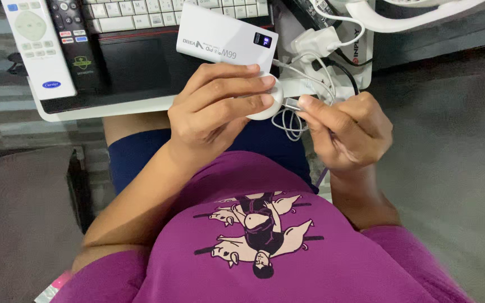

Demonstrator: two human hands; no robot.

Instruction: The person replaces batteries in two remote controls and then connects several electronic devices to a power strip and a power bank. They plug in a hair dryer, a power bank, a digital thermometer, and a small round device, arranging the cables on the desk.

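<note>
My left hand [214,109] is closed around a small round white device [269,104], held above my lap. My right hand [346,132] pinches the metal plug of a white cable [293,104] between thumb and forefinger, its tip touching the side of the round device. The cable loops down below the plug [290,123] and runs up toward a white charger block [315,42]. Just above my left hand lies a white power bank [225,36] with a small lit display.
A white lap tray [85,109] holds a black laptop [136,62] with white keys, a white remote [37,47] and a black remote [74,42]. Tangled white and black cables [338,67] lie at the tray's right. Grey floor lies to the right.
</note>
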